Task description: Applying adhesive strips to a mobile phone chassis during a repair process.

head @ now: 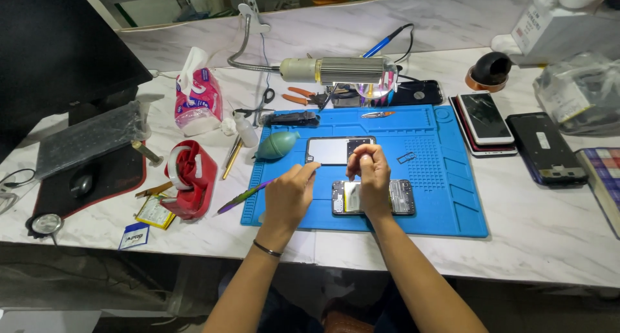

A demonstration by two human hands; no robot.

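Note:
An opened phone body point(400, 197) with bare circuitry lies on the blue work mat point(445, 197). My right hand point(369, 178) hovers over its middle, fingers pinched together; what it pinches is too small to tell. My left hand point(290, 194) rests on the mat just left of the phone, its fingertips close to a small dark part point(309, 159). Just behind my hands lies a detached phone screen panel point(329, 150). A purple tool point(242, 196) lies at the mat's left edge, near my left hand.
A teal air blower point(274, 145), a red tape dispenser point(190, 175), a tissue pack point(197, 100) and a gooseneck lamp point(342, 70) stand left and behind. Several phones point(484, 120) and a dark phone frame point(546, 149) lie right of the mat. A mouse point(82, 183) sits far left.

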